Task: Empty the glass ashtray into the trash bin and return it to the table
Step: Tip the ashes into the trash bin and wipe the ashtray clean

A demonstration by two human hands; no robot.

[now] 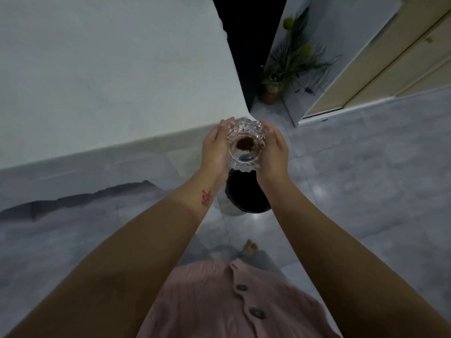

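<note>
Two hands on one piece of glass — that is how I carry it. My left hand [214,148] cups one side of the glass ashtray [245,145] and my right hand [273,148] cups the other, palms pressed to its cut, ridged wall, because heavy faceted glass would slip from a single pinch. I hold it in the air just off the corner of the white bench [109,76], with the black-lined trash bin [246,198] on the floor below it and nearer to me. The bowl faces up toward me, so the dark clump of ash [244,143] sits on its bottom — nothing has spilled on the tiled floor [366,167]. I judge the tipping not yet begun; the ashtray needs to come back over the bin's mouth first.
</note>
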